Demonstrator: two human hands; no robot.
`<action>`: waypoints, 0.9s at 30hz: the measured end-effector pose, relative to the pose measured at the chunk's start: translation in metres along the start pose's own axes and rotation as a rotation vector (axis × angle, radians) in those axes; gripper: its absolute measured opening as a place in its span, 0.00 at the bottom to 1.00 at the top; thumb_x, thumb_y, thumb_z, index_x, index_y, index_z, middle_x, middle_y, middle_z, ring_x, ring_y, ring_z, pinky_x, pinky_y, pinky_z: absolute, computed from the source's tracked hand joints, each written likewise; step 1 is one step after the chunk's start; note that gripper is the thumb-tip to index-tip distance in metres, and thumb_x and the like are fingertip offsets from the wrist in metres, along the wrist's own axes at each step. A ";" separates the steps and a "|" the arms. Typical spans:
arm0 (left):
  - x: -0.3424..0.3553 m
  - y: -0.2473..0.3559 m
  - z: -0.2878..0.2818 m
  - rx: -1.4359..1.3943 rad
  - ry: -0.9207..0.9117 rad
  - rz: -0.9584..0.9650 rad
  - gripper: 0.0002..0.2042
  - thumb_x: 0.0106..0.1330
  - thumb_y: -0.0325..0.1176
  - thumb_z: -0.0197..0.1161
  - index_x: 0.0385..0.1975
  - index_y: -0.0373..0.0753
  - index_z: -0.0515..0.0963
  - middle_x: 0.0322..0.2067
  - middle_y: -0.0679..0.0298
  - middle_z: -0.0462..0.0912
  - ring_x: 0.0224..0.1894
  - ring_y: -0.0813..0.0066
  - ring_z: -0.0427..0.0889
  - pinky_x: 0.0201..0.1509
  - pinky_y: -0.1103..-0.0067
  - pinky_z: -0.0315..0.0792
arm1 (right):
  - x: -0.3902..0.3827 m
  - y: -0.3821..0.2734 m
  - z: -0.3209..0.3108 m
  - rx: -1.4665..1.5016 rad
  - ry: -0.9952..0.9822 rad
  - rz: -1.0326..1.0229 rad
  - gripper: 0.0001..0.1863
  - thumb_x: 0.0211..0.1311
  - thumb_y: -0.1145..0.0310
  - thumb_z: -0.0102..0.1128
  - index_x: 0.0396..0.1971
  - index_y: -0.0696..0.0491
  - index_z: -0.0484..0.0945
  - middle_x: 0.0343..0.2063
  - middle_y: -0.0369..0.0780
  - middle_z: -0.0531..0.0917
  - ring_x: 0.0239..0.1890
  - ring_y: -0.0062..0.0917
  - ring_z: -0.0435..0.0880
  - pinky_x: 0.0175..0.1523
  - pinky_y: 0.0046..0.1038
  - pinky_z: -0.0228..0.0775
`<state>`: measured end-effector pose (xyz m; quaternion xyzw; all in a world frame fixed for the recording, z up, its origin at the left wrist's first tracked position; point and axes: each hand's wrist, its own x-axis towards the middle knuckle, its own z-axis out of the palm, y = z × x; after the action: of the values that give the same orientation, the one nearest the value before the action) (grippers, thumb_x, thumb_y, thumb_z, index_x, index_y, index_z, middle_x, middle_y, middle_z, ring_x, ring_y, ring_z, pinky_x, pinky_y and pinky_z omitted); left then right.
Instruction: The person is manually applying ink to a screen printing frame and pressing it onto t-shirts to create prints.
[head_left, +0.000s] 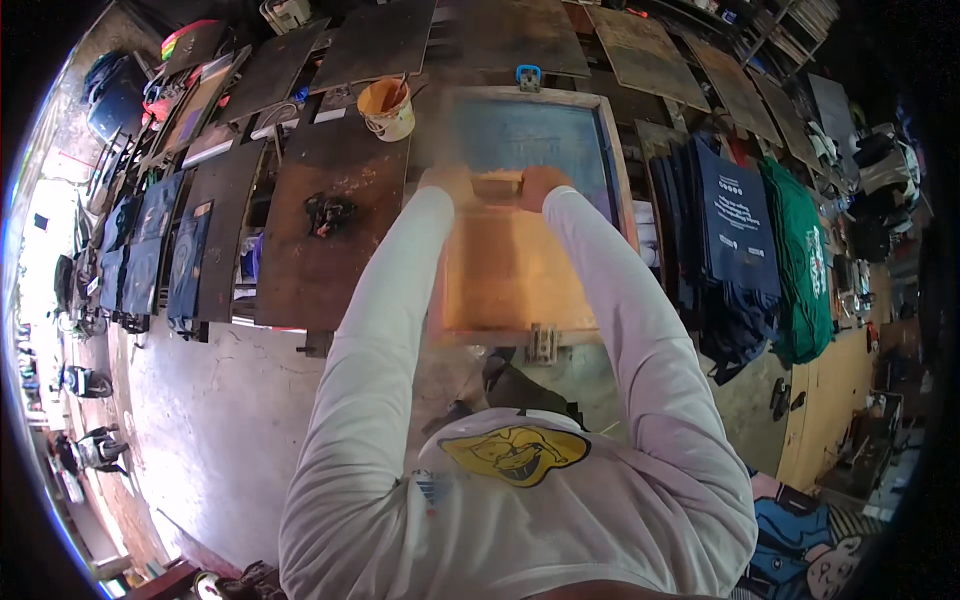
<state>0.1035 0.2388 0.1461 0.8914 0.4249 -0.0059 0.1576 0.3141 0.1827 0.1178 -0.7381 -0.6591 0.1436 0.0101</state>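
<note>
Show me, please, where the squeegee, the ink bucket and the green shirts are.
squeegee (497, 186), head view, on its wooden handle between the two hands.
ink bucket (388, 110), head view, on its orange side wall.
green shirts (800, 265), head view, on the front of the hanging stack.

An orange paint bucket (387, 108) is set on a dark brown board (325, 215), near a crumpled black rag (328, 213). Navy bags (738, 225) and a green bag (800, 260) are hung in a row at the right. Dark blue garments (150, 255) are laid out at the left, above the grey concrete floor (215, 430).
</note>
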 end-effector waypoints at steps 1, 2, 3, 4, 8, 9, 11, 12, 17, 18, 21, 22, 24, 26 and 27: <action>0.016 -0.003 0.000 0.040 0.011 -0.054 0.30 0.42 0.57 0.74 0.39 0.37 0.85 0.38 0.50 0.86 0.43 0.53 0.85 0.51 0.65 0.78 | 0.016 0.003 -0.002 0.001 -0.026 0.015 0.34 0.47 0.37 0.65 0.39 0.56 0.85 0.42 0.52 0.85 0.47 0.44 0.85 0.53 0.40 0.76; 0.029 -0.007 0.002 0.078 0.044 -0.102 0.30 0.42 0.57 0.74 0.38 0.38 0.85 0.37 0.51 0.87 0.43 0.54 0.85 0.51 0.65 0.78 | 0.026 0.003 0.000 0.014 -0.025 -0.001 0.34 0.47 0.37 0.65 0.39 0.56 0.85 0.42 0.52 0.85 0.47 0.44 0.85 0.53 0.40 0.76; 0.039 -0.013 0.004 0.056 0.010 -0.111 0.30 0.41 0.58 0.74 0.37 0.38 0.85 0.36 0.52 0.87 0.42 0.54 0.85 0.51 0.66 0.78 | 0.034 0.003 0.000 -0.007 -0.020 0.016 0.35 0.46 0.36 0.65 0.39 0.56 0.85 0.42 0.52 0.85 0.47 0.44 0.85 0.53 0.40 0.76; 0.045 -0.016 0.009 0.056 -0.012 -0.116 0.30 0.41 0.58 0.74 0.37 0.38 0.85 0.36 0.52 0.87 0.42 0.54 0.85 0.51 0.66 0.78 | 0.040 0.003 0.000 -0.044 -0.011 0.046 0.36 0.45 0.35 0.66 0.39 0.55 0.85 0.42 0.51 0.85 0.47 0.45 0.85 0.53 0.41 0.77; 0.059 -0.026 0.021 0.058 -0.021 -0.126 0.31 0.41 0.58 0.74 0.38 0.37 0.85 0.35 0.53 0.87 0.42 0.55 0.86 0.51 0.66 0.78 | 0.040 -0.002 -0.005 -0.029 -0.073 0.033 0.44 0.41 0.31 0.69 0.45 0.57 0.81 0.45 0.50 0.85 0.50 0.43 0.83 0.55 0.41 0.76; 0.059 -0.027 0.022 0.031 -0.109 -0.159 0.31 0.41 0.57 0.75 0.39 0.37 0.85 0.36 0.53 0.87 0.43 0.55 0.85 0.52 0.66 0.78 | 0.038 -0.003 -0.007 -0.045 -0.094 0.042 0.47 0.38 0.28 0.68 0.46 0.57 0.81 0.46 0.50 0.84 0.50 0.43 0.84 0.55 0.40 0.76; 0.054 -0.025 0.025 0.043 -0.087 -0.164 0.30 0.41 0.56 0.75 0.40 0.38 0.85 0.38 0.52 0.87 0.44 0.55 0.85 0.52 0.66 0.77 | 0.031 -0.007 -0.007 -0.067 -0.103 0.042 0.50 0.35 0.25 0.68 0.46 0.58 0.81 0.46 0.50 0.84 0.50 0.43 0.84 0.55 0.40 0.76; 0.046 -0.023 0.028 0.052 -0.057 -0.163 0.30 0.42 0.55 0.74 0.42 0.39 0.85 0.40 0.52 0.86 0.45 0.55 0.85 0.53 0.66 0.77 | 0.026 -0.008 -0.004 -0.057 -0.092 0.052 0.46 0.39 0.30 0.69 0.46 0.58 0.81 0.47 0.50 0.84 0.50 0.43 0.84 0.55 0.39 0.76; -0.025 -0.009 0.063 -0.019 0.222 -0.055 0.28 0.43 0.53 0.74 0.44 0.44 0.84 0.42 0.52 0.86 0.46 0.56 0.84 0.54 0.66 0.77 | -0.032 -0.017 0.041 -0.147 0.075 0.030 0.37 0.36 0.39 0.73 0.38 0.58 0.83 0.41 0.52 0.85 0.47 0.45 0.85 0.53 0.40 0.77; -0.044 -0.005 0.074 -0.073 0.375 0.014 0.28 0.44 0.52 0.74 0.45 0.45 0.84 0.42 0.52 0.86 0.46 0.56 0.85 0.54 0.66 0.77 | -0.050 -0.018 0.048 -0.102 0.044 0.025 0.33 0.39 0.44 0.72 0.38 0.58 0.83 0.41 0.52 0.85 0.47 0.45 0.85 0.52 0.40 0.77; -0.092 0.001 0.097 -0.050 0.254 -0.071 0.27 0.44 0.52 0.74 0.45 0.46 0.84 0.42 0.53 0.86 0.46 0.55 0.84 0.54 0.66 0.77 | -0.109 -0.032 0.069 -0.077 0.030 0.048 0.24 0.46 0.56 0.66 0.41 0.56 0.83 0.44 0.51 0.85 0.48 0.43 0.85 0.53 0.39 0.77; -0.108 0.002 0.105 -0.066 0.230 -0.087 0.27 0.44 0.52 0.74 0.45 0.46 0.84 0.42 0.53 0.85 0.46 0.55 0.84 0.54 0.66 0.77 | -0.126 -0.040 0.071 -0.091 0.075 0.061 0.21 0.50 0.62 0.62 0.44 0.54 0.83 0.46 0.51 0.84 0.50 0.42 0.84 0.55 0.39 0.76; -0.139 0.006 0.118 -0.071 0.207 -0.112 0.27 0.44 0.51 0.74 0.45 0.46 0.84 0.42 0.53 0.86 0.46 0.54 0.84 0.54 0.65 0.77 | -0.160 -0.055 0.073 -0.083 0.034 0.070 0.21 0.49 0.62 0.63 0.44 0.55 0.83 0.45 0.51 0.85 0.50 0.43 0.84 0.55 0.39 0.76; -0.167 0.009 0.126 -0.075 0.172 -0.126 0.27 0.44 0.51 0.74 0.44 0.45 0.84 0.42 0.53 0.86 0.46 0.53 0.84 0.54 0.65 0.77 | -0.192 -0.070 0.075 -0.069 0.035 0.074 0.20 0.49 0.63 0.62 0.43 0.56 0.83 0.44 0.51 0.85 0.49 0.43 0.84 0.55 0.39 0.76; -0.176 0.010 0.126 -0.075 0.166 -0.122 0.27 0.43 0.51 0.74 0.44 0.45 0.84 0.42 0.53 0.86 0.46 0.53 0.84 0.54 0.65 0.77 | -0.206 -0.075 0.075 -0.069 0.046 0.070 0.20 0.49 0.63 0.62 0.43 0.56 0.83 0.44 0.51 0.85 0.49 0.43 0.84 0.55 0.39 0.76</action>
<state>0.0145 0.0640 0.0550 0.8547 0.4900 0.0741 0.1546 0.2055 -0.0219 0.1022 -0.7639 -0.6369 0.1040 -0.0050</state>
